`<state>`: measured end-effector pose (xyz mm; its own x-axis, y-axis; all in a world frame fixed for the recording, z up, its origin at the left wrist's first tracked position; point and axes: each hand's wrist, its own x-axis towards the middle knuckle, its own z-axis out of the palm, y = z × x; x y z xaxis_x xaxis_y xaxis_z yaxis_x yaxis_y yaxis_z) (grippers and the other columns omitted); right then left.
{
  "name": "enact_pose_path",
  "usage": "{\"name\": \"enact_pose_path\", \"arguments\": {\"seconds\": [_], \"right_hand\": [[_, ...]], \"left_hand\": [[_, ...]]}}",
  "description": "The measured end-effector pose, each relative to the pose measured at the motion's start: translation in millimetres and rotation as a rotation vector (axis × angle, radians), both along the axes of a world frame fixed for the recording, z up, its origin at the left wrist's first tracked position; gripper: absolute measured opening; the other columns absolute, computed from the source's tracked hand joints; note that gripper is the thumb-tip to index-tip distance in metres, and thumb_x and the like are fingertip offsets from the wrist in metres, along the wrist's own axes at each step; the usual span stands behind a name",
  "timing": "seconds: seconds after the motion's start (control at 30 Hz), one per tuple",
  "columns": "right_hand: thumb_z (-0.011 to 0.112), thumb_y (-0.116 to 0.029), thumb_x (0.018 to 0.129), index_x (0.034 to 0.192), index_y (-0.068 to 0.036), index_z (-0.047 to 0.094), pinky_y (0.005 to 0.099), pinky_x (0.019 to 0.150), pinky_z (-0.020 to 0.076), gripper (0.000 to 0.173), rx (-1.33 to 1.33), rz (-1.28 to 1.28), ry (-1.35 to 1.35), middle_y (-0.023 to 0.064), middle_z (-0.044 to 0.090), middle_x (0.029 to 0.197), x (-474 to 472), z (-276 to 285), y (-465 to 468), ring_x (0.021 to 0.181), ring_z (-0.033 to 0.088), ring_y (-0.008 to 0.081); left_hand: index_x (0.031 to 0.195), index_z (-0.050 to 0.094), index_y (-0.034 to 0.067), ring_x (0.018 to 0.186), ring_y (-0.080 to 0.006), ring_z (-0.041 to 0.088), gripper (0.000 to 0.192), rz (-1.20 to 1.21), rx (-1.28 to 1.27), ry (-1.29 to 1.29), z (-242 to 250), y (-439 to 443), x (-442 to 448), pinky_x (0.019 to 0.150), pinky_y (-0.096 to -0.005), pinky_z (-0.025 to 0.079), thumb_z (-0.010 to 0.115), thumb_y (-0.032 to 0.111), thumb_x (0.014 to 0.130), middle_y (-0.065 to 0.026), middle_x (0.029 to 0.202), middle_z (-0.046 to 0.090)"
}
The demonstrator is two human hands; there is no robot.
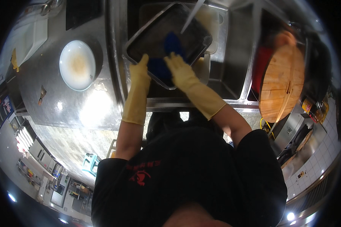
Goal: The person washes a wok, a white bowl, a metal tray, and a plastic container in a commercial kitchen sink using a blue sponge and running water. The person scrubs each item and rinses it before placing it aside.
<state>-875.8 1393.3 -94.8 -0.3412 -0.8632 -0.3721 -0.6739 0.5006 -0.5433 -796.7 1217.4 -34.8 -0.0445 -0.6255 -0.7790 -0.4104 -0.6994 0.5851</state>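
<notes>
Both my hands wear long yellow rubber gloves over a steel sink. My left hand [140, 65] grips the lower left rim of a dark rectangular tray [150, 37], which is tilted in the sink. The fingers of my right hand [178, 67] lie on a blue cloth [172, 45] that is spread over the tray's inside; what is under the palm is hidden. From the top, a pale spout or stream [191, 17] reaches down over the tray. Light plastic containers [214, 34] sit beneath and behind the tray.
On the steel counter at left lies a white oval plate [77, 65] with a brownish stain. A round wooden lid [282, 85] stands right of the sink, near a red container [262, 68]. The steel sink edge [164, 105] runs before me. A turquoise stool [91, 164] is on the floor.
</notes>
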Motion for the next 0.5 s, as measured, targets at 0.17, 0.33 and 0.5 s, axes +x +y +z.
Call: {"name": "enact_pose_path", "arguments": {"seconds": [0.17,0.33,0.5], "right_hand": [[0.046,-0.01,0.105,0.161,-0.005,0.045,0.0491,0.118,0.0484,0.056,0.319,-0.204,0.167,0.0237,0.048,0.162,-114.9,-46.3,-12.7,0.145,0.053,0.0419],[0.05,-0.006,0.103,0.155,-0.002,0.05,0.0506,0.112,0.0519,0.052,0.259,-0.352,0.138,0.0256,0.054,0.155,-122.5,-53.6,-35.4,0.136,0.058,0.0451],[0.06,-0.004,0.097,0.163,-0.006,0.038,0.0568,0.126,0.0365,0.069,0.055,-0.164,0.08,0.0293,0.04,0.165,5.0,-11.1,-28.0,0.148,0.044,0.0511]], "left_hand": [[0.132,0.07,0.001,0.083,-0.0218,0.072,0.042,-0.183,0.166,-0.019,-0.2,7.5,23.8,0.064,-0.0348,0.055,0.079,0.009,0.092,-0.0098,0.117,0.075],[0.153,0.053,0.006,0.119,-0.0274,0.067,0.061,-0.103,0.03,0.244,-2.6,24.4,28.1,0.092,-0.0399,0.059,0.072,0.01,0.095,-0.0127,0.138,0.066],[0.156,0.051,0.007,0.131,-0.0299,0.063,0.062,-0.045,-0.012,0.206,-7.0,28.1,9.9,0.104,-0.0425,0.056,0.073,0.011,0.098,-0.0139,0.145,0.063]]}}
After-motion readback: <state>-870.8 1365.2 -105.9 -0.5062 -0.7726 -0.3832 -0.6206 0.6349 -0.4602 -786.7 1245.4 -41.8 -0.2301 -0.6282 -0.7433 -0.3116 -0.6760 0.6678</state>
